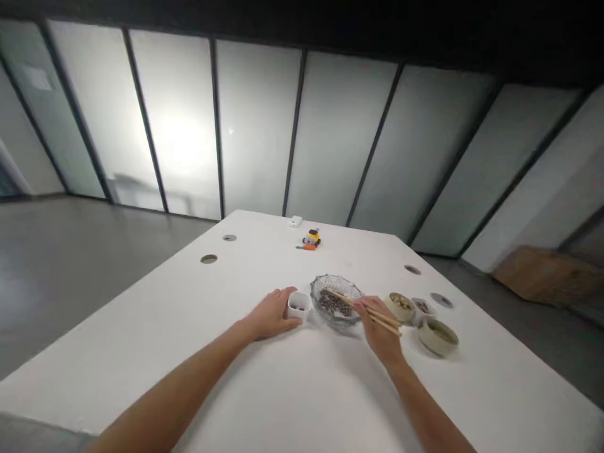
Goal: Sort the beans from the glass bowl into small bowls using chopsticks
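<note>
My left hand (274,314) is wrapped around the side of a small white cup (299,303), which stands on the table with a few dark bits inside. In my right hand (381,330) is a pair of wooden chopsticks (346,300). Their tips reach into a clear glass bowl (352,289) with a scalloped rim, just right of the cup. Small dark pieces (334,303), like beans or seeds, cover the bowl's bottom. Whether the tips pinch a piece is too small to tell.
Right of my right hand stand a bowl of pale pieces (401,302), a small white cup (423,308) and a cream bowl (438,338). Farther back on the white table (264,264) are a yellow toy vehicle (311,238), an orange-handled tool (309,248) and a white object (295,221). Round holes pierce the tabletop.
</note>
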`<act>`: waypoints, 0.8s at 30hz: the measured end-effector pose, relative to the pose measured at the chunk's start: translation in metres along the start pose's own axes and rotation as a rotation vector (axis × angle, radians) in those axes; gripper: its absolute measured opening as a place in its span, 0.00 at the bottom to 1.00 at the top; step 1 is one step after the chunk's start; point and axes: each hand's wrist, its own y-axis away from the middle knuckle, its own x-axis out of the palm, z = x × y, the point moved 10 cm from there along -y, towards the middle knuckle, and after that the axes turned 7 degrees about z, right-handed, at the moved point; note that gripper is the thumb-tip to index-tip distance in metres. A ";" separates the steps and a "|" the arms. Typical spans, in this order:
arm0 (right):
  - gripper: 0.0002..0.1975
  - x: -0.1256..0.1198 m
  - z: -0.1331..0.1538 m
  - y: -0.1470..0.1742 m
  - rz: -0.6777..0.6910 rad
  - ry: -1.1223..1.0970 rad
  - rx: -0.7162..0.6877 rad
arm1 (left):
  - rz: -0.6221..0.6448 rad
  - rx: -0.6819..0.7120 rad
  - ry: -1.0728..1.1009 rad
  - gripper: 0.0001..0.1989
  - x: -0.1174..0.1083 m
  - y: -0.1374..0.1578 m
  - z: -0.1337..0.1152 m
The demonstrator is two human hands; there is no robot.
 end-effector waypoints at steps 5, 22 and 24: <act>0.29 -0.011 -0.007 -0.001 -0.041 -0.056 0.084 | -0.018 0.003 0.017 0.40 0.000 0.002 0.004; 0.21 0.005 0.003 -0.002 0.068 -0.032 -0.079 | -0.035 0.045 -0.002 0.38 0.003 -0.003 0.007; 0.22 0.009 -0.005 -0.003 0.080 -0.039 -0.057 | -0.034 0.051 -0.001 0.38 0.003 -0.004 0.007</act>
